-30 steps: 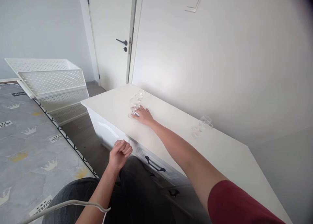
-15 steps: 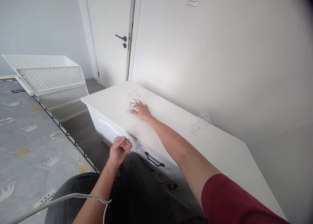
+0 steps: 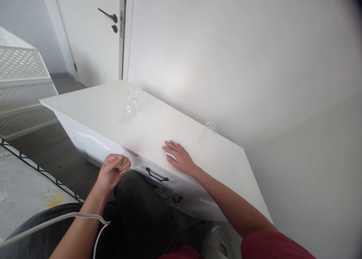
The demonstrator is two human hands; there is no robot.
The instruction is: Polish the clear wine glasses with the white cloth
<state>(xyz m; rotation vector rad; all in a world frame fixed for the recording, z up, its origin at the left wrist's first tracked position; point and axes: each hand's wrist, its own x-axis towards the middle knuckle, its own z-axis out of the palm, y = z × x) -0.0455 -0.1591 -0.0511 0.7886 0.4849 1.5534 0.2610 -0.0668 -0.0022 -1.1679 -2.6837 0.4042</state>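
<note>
My right hand (image 3: 179, 159) lies palm down on the white cabinet top (image 3: 164, 119), fingers stretched forward. A small white piece (image 3: 169, 155), like a folded cloth or sponge, shows between thumb and forefinger; the rest is hidden under the palm. Beyond it, by the wall, stand some clear glasses (image 3: 209, 128), hard to tell apart. Farther left on the same top is a group of clear stemmed glasses (image 3: 131, 106). My left hand (image 3: 114, 168) is curled into a fist before the cabinet's front edge, above my knee, with nothing showing in it.
Black handles (image 3: 157, 174) stick out from the drawer fronts below the top. A white cable (image 3: 56, 218) runs across my left forearm. On the left are a patterned mattress (image 3: 25, 198) and white perforated baskets (image 3: 22, 64). A white door (image 3: 90, 36) stands beyond the cabinet.
My right hand has moved from beside the left group of glasses rightward and nearer along the top, the white piece with it. The view has turned right; my left fist stays closed.
</note>
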